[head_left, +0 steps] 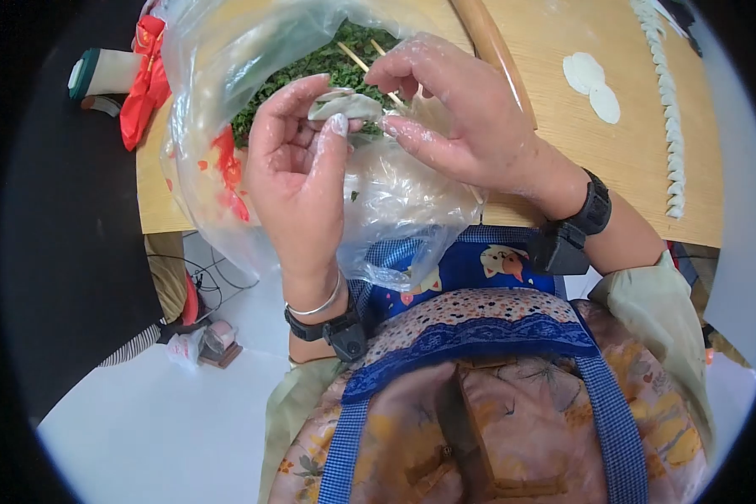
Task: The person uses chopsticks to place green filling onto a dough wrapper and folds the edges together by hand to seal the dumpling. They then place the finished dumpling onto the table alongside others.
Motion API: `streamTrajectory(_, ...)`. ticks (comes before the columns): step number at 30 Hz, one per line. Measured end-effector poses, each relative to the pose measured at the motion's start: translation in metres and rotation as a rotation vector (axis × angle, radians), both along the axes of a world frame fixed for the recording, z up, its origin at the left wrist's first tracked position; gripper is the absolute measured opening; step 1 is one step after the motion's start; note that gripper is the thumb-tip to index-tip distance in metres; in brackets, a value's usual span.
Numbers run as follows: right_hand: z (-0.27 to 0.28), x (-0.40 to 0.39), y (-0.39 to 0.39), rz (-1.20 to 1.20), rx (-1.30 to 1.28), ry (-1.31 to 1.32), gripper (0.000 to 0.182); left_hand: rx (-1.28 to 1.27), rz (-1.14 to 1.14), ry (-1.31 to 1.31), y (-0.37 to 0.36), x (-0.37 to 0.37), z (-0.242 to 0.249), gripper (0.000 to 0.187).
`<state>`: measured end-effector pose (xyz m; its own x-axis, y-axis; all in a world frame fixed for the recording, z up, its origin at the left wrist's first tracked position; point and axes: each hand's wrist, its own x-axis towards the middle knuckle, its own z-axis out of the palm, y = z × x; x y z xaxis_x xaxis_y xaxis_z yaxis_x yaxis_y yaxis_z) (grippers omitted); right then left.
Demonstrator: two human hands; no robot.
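A folded dumpling (346, 107) with a pale wrapper is held between the thumb and fingers of my left hand (298, 168). My right hand (475, 122) is just to its right, thumb and forefinger apart, with nothing seen between them. Flour whitens the fingers of both hands. Behind and below them, chopped green filling (302, 71) fills a large clear plastic bag (214, 63). A pair of chopsticks (354, 58) stands in the filling, their lower ends partly covered by my right hand.
Right of a wooden rolling pin (494, 46), round dough wrappers (585, 74) overlap on the wooden table (630, 160). Several finished dumplings form a long row (671, 126) near the table's right side. Red plastic (145, 84) and a white container with a green end (109, 72) are at the left edge.
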<state>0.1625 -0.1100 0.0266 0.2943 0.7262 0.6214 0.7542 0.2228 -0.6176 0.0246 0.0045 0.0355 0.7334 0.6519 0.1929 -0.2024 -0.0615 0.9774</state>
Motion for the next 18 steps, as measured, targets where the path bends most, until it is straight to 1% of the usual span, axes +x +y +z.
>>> streamTrajectory(2,-0.002,0.0,0.002,-0.013,0.06,-0.037,0.028,0.061,-0.002,-0.009,0.0,0.001,0.0,0.031)
streamTrajectory(3,-0.002,0.001,0.002,-0.01,0.06,-0.035,0.028,0.061,0.001,-0.007,0.0,0.001,-0.001,0.031)
streamTrajectory(5,0.0,0.003,0.001,-0.038,0.089,-0.136,0.024,0.061,0.021,0.006,0.001,0.001,-0.002,0.031)
streamTrajectory(6,0.0,0.005,0.0,-0.033,0.09,-0.138,0.024,0.063,0.026,0.005,0.003,0.0,-0.001,0.031)
streamTrajectory(8,-0.001,0.007,-0.001,0.153,0.023,-0.154,0.019,0.048,0.087,-0.016,0.009,-0.005,0.001,0.032)
streamTrajectory(9,0.0,0.003,0.0,0.161,0.021,-0.156,0.019,0.06,0.156,-0.022,0.011,-0.006,0.001,0.032)
streamTrajectory(11,0.002,-0.01,0.003,0.266,-0.095,-0.234,0.012,0.067,0.199,-0.025,0.015,-0.009,0.006,0.032)
streamTrajectory(12,0.004,-0.015,0.004,0.271,-0.096,-0.235,0.012,0.075,0.229,-0.022,0.015,-0.01,0.008,0.032)
streamTrajectory(14,0.008,-0.021,0.008,0.323,-0.268,-0.274,0.009,0.073,0.223,-0.044,0.015,-0.012,0.009,0.032)
streamTrajectory(18,0.007,-0.029,0.02,0.319,-0.285,-0.356,0.008,0.046,0.197,-0.075,0.014,-0.013,0.008,0.032)
